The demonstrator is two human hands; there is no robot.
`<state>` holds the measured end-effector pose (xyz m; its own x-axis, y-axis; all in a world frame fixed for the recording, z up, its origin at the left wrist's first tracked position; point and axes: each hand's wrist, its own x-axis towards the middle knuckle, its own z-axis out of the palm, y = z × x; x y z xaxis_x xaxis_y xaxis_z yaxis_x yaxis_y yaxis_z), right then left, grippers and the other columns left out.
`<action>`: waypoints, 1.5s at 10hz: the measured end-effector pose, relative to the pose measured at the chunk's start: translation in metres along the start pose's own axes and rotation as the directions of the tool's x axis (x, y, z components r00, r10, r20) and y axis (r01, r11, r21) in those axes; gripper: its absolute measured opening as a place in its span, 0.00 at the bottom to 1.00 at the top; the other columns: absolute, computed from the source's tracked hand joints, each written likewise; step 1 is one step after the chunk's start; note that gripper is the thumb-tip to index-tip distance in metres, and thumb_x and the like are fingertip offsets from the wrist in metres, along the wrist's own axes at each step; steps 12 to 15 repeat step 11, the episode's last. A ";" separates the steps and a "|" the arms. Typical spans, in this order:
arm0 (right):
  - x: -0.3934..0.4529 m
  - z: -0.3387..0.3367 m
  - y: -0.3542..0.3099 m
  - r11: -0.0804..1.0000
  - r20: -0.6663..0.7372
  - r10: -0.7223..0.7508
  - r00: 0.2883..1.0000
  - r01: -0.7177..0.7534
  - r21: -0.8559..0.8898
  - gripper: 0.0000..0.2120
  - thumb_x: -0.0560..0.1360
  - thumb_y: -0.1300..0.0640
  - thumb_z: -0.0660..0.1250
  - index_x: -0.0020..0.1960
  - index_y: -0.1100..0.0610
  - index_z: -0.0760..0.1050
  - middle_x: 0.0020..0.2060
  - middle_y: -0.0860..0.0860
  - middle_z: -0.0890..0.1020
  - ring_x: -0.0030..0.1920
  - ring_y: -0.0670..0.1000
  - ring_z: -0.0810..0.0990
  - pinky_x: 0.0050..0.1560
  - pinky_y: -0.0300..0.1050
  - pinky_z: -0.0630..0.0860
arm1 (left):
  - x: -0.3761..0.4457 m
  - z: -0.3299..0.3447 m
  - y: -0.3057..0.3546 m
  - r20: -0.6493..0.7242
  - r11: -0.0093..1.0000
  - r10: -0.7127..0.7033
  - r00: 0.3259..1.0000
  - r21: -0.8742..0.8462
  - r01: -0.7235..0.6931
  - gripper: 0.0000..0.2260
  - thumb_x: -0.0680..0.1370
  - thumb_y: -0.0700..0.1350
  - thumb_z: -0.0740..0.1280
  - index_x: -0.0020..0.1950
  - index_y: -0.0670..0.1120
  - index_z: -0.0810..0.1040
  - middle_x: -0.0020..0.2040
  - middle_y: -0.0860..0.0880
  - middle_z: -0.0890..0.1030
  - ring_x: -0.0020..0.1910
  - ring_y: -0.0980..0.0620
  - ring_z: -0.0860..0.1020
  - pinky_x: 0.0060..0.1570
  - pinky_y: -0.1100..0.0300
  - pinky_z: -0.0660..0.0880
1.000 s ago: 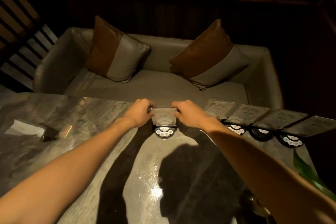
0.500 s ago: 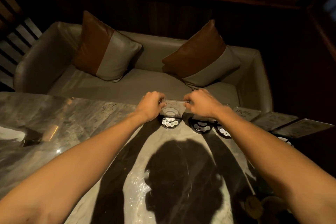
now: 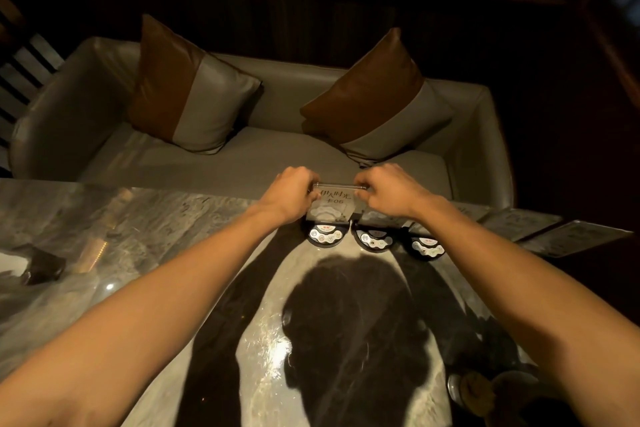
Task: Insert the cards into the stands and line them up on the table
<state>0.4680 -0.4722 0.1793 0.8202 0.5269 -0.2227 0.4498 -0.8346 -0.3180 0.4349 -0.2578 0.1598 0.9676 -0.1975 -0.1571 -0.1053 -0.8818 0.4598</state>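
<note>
A clear card (image 3: pixel 333 204) with dark lettering stands upright in a round black stand (image 3: pixel 325 235) at the far edge of the marble table (image 3: pixel 145 218). My left hand (image 3: pixel 289 191) grips the card's left top corner and my right hand (image 3: pixel 382 185) grips its right top corner. Two more black stands (image 3: pixel 373 240) (image 3: pixel 426 246) sit in a row to the right; my right forearm hides most of their cards. Two further cards (image 3: pixel 519 225) (image 3: pixel 575 242) show at the right edge.
Beyond the table is a grey sofa (image 3: pixel 263 156) with two brown-and-grey cushions (image 3: pixel 187 94) (image 3: pixel 374 100). A dark object with white paper (image 3: pixel 38 267) lies at the table's left. A small round dish (image 3: pixel 485 388) sits at the near right.
The held card and stand have moved right, closer to the row of other stands. Both hands keep their hold on the card's top corners. The camera has turned right.
</note>
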 end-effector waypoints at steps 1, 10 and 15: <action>-0.001 0.002 0.001 1.000 -0.007 0.006 1.000 -0.006 0.008 0.08 0.79 0.52 0.67 0.54 0.53 0.83 0.44 0.51 0.85 0.45 0.52 0.79 0.47 0.44 0.66 | -0.001 0.002 0.001 0.001 1.000 -0.006 1.000 -0.023 0.006 0.04 0.78 0.43 0.70 0.52 0.44 0.83 0.49 0.44 0.86 0.52 0.44 0.82 0.54 0.50 0.78; -0.013 0.012 -0.020 0.996 -0.017 0.086 0.996 -0.086 0.013 0.11 0.82 0.55 0.62 0.63 0.56 0.76 0.54 0.56 0.84 0.54 0.58 0.81 0.56 0.52 0.71 | -0.002 0.008 -0.004 0.049 0.996 -0.066 0.997 -0.059 0.069 0.16 0.78 0.43 0.69 0.65 0.45 0.78 0.57 0.44 0.84 0.56 0.44 0.81 0.54 0.51 0.77; -0.012 0.020 -0.018 0.992 -0.049 0.129 0.991 -0.128 0.005 0.18 0.81 0.52 0.63 0.69 0.56 0.71 0.60 0.56 0.82 0.62 0.58 0.78 0.67 0.60 0.69 | -0.003 0.003 0.002 0.065 0.999 -0.038 0.997 -0.018 0.039 0.20 0.77 0.45 0.70 0.69 0.46 0.74 0.62 0.43 0.81 0.61 0.44 0.79 0.58 0.52 0.75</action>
